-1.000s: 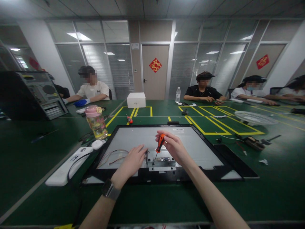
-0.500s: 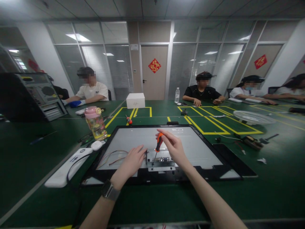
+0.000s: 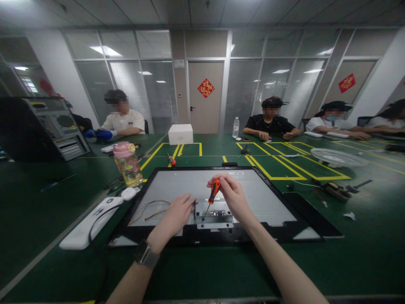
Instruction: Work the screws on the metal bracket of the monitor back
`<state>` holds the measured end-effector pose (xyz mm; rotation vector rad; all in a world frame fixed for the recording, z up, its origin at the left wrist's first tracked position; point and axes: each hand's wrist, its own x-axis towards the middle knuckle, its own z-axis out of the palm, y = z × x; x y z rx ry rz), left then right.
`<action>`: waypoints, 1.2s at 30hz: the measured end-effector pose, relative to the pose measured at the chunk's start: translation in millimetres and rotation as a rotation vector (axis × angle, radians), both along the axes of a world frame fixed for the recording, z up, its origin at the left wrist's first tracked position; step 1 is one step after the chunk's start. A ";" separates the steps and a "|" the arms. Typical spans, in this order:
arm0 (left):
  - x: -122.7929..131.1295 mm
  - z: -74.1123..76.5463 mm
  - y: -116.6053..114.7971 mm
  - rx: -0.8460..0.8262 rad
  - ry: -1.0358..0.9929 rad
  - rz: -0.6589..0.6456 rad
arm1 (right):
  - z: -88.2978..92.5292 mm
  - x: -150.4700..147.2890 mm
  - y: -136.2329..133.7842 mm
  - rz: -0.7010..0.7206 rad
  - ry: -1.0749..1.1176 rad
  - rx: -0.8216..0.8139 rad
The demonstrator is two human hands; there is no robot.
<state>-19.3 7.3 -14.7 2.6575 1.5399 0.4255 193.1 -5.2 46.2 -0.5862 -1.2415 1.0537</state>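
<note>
A monitor panel (image 3: pixel 262 198) with a grey back and black frame lies flat before me. On its near middle sits a metal bracket (image 3: pixel 218 218) carrying a row of connectors. My right hand (image 3: pixel 234 195) grips the orange and black handle of a screwdriver (image 3: pixel 214 191). The tool leans, and its tip reaches down to the left part of the bracket. My left hand (image 3: pixel 177 214) rests palm down, fingers stretched out, with its fingertips at the bracket's left edge. Thin cables (image 3: pixel 148 209) lie on the panel left of that hand.
Left of the panel are a white power strip (image 3: pixel 90 223), a pink-lidded bottle (image 3: pixel 128 164) and an opened computer case (image 3: pixel 53 126). A white box (image 3: pixel 180 134) stands behind. To the right lie a black slab (image 3: pixel 311 215) and small parts (image 3: pixel 335 190). Several people sit across the table.
My right hand has closed more around the screwdriver handle, its fingers now curled at the top. The screwdriver leans slightly further right. My left hand has stayed in place.
</note>
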 end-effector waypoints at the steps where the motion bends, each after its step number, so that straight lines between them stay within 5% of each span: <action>1: -0.2 -0.1 0.2 0.000 0.003 -0.003 | -0.1 -0.1 0.3 -0.013 -0.008 0.003; 6: -0.8 0.8 -0.2 0.011 0.031 0.001 | 0.6 1.4 -0.7 -0.094 -0.126 0.019; 13: 2.0 4.6 -2.1 0.003 0.051 0.002 | -2.6 0.3 0.7 0.043 -0.040 -0.014; 21: 3.6 6.4 -2.9 -0.009 0.074 0.010 | -5.7 2.0 4.9 -0.069 -0.066 -0.024; 36: 2.5 7.0 -3.0 0.005 0.047 -0.005 | -6.3 0.8 5.4 0.089 0.057 -0.110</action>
